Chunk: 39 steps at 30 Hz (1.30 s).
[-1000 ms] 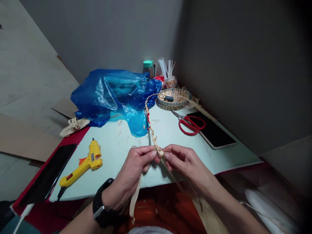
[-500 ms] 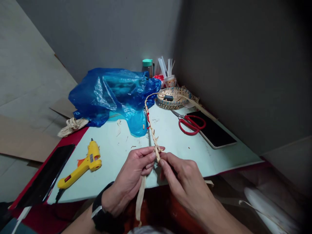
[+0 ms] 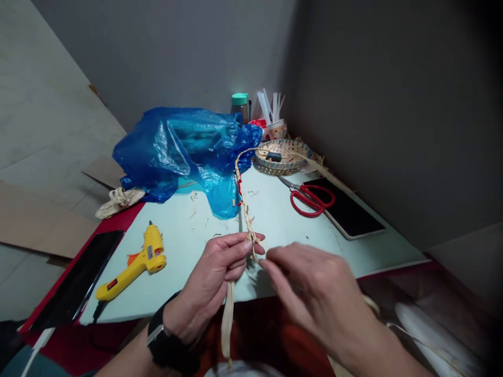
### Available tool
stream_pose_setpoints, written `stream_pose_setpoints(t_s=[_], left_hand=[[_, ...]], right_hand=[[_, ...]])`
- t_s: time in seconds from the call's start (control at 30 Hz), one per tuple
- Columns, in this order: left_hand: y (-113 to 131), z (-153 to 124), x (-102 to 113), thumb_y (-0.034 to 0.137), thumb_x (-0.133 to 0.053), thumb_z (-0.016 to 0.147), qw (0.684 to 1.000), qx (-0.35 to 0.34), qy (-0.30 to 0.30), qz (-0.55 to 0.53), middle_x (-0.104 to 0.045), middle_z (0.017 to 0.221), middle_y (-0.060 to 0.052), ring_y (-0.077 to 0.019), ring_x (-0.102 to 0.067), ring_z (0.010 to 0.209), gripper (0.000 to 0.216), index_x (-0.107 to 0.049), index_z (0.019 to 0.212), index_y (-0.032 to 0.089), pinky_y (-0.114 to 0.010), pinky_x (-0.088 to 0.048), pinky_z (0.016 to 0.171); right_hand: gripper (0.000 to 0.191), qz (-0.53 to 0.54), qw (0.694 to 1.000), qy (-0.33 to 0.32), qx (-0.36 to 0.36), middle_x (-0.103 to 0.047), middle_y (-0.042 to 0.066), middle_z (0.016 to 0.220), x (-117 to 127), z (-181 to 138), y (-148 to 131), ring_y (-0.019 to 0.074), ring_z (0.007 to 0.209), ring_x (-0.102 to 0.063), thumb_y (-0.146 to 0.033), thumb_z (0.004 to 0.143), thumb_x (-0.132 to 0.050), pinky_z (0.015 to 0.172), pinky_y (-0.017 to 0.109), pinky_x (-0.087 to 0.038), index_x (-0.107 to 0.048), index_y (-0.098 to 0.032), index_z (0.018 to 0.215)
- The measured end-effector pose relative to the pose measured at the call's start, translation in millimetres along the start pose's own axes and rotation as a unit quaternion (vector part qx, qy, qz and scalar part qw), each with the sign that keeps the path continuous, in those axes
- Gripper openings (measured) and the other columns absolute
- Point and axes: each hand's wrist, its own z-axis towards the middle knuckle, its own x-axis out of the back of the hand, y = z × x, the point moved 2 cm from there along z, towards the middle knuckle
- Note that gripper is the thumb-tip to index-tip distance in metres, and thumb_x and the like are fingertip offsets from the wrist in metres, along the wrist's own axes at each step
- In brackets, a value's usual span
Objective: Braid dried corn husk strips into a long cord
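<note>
My left hand (image 3: 215,272), with a black watch on the wrist, pinches the near end of a braided straw cord (image 3: 242,201) between thumb and fingers. The cord rises from that hand and arcs back toward a woven basket (image 3: 283,157). A flat pale strip (image 3: 227,319) hangs down from the left hand past the table edge. My right hand (image 3: 314,293) is just right of the braid end, fingers bunched near it and smeared by motion; whether it grips a strand is unclear.
On the pale green table (image 3: 275,220) lie a yellow glue gun (image 3: 135,264), red scissors (image 3: 310,199), a dark tablet (image 3: 348,212) and a blue plastic bag (image 3: 188,149). A phone (image 3: 78,280) lies at the left. A cup of sticks (image 3: 275,123) and a jar (image 3: 239,104) stand at the back.
My right hand has drawn back from the braid end, swung low to the right and come up again, now blurred. The left hand keeps its pinch in nearly the same spot.
</note>
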Motion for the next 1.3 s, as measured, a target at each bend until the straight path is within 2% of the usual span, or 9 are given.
stream_pose_setpoints(t_s=[0.07,0.2,0.3,0.43,0.57,0.83,0.93,1.1,1.3], left_hand=[[0.8,-1.2,0.0,0.022,-0.066,0.079,1.0,-0.008,0.002,0.01,-0.058,0.077,-0.003,0.0005,-0.017,0.045,0.017,-0.07,0.091,0.011,-0.019,-0.006,0.041],[-1.6,-5.0,0.8,0.026,-0.065,0.079,1.0,0.002,0.003,0.013,-0.052,0.064,0.001,-0.0017,-0.018,0.046,0.019,-0.07,0.091,0.011,-0.02,-0.011,0.042],[-4.6,-8.0,3.6,0.029,-0.064,0.08,0.999,0.002,0.019,0.039,-0.049,0.061,0.003,-0.0025,-0.019,0.045,0.021,-0.067,0.092,0.012,-0.021,-0.013,0.043],[-5.6,-10.3,7.7,0.027,-0.061,0.083,0.994,-0.031,0.041,0.1,-0.053,0.065,0.005,-0.0033,-0.024,0.045,0.022,-0.055,0.101,0.018,-0.019,-0.014,0.043],[-1.1,-11.8,7.1,0.026,-0.057,0.084,0.967,-0.066,0.066,0.237,-0.061,0.065,0.004,-0.0096,-0.048,0.058,0.013,-0.047,0.092,0.021,-0.02,-0.033,0.054],[7.8,-23.6,1.4,0.021,-0.044,0.09,0.81,-0.187,0.093,0.549,-0.066,0.072,0.0,-0.0139,-0.055,0.059,0.012,-0.056,0.09,0.022,-0.025,-0.034,0.06],[10.5,-28.1,3.8,0.021,-0.046,0.089,0.787,-0.198,0.115,0.573,-0.065,0.068,-0.001,-0.0143,-0.056,0.058,0.018,-0.062,0.082,0.021,-0.026,-0.035,0.059],[8.5,-36.2,0.2,0.022,-0.056,0.084,0.798,-0.232,0.163,0.532,-0.071,0.079,-0.005,-0.018,-0.062,0.068,0.015,-0.071,0.084,0.021,-0.027,-0.042,0.064],[-26.7,-44.9,-14.6,0.013,-0.048,0.087,0.751,-0.297,0.137,0.574,-0.071,0.089,-0.01,-0.0222,-0.063,0.08,0.029,-0.067,0.108,0.02,-0.033,-0.044,0.073]], right_hand=[[0.02,0.053,0.998,0.023,-0.038,-0.066,0.009,0.087,6.2,7.3,7.5,0.0214,0.079,-0.059,-0.035,0.092,-0.046,0.07,0.032,-0.04,-0.059,-0.02,0.097],[0.022,0.297,0.945,-0.119,-0.07,-0.064,0.003,0.086,-10.2,23.2,16.0,0.0153,0.076,-0.058,-0.031,0.095,-0.037,0.069,0.027,-0.042,-0.055,-0.02,0.103],[0.02,0.379,0.91,-0.125,-0.113,-0.061,0.001,0.081,-26.5,28.0,17.1,0.0132,0.072,-0.055,-0.028,0.093,-0.04,0.067,0.025,-0.041,-0.055,-0.018,0.101],[0.028,0.374,0.908,-0.123,-0.143,-0.058,-0.001,0.071,-37.0,23.8,16.4,0.0128,0.064,-0.05,-0.032,0.092,-0.045,0.06,0.024,-0.038,-0.053,-0.016,0.113],[0.028,0.317,0.936,-0.095,-0.123,-0.059,-0.001,0.071,-34.9,21.0,14.7,0.0121,0.064,-0.049,-0.036,0.094,-0.042,0.059,0.024,-0.035,-0.062,-0.017,0.09],[0.022,0.275,0.951,-0.026,-0.14,-0.057,-0.001,0.065,-38.7,18.5,8.3,0.0113,0.055,-0.046,-0.034,0.092,-0.044,0.052,0.024,-0.03,-0.056,-0.019,0.082],[0.018,0.249,0.96,-0.02,-0.125,-0.057,-0.001,0.065,-39.8,16.7,6.3,0.0119,0.054,-0.046,-0.03,0.092,-0.043,0.053,0.024,-0.03,-0.053,-0.02,0.081],[0.019,0.238,0.963,-0.033,-0.118,-0.056,-0.002,0.063,-37.9,19.8,7.8,0.0116,0.055,-0.045,-0.028,0.091,-0.044,0.055,0.024,-0.032,-0.052,-0.019,0.077],[0.019,0.386,0.91,-0.078,-0.13,-0.063,0.0,0.069,-32.1,24.0,10.8,0.0117,0.064,-0.054,-0.026,0.091,-0.046,0.06,0.022,-0.038,-0.056,-0.018,0.077]])
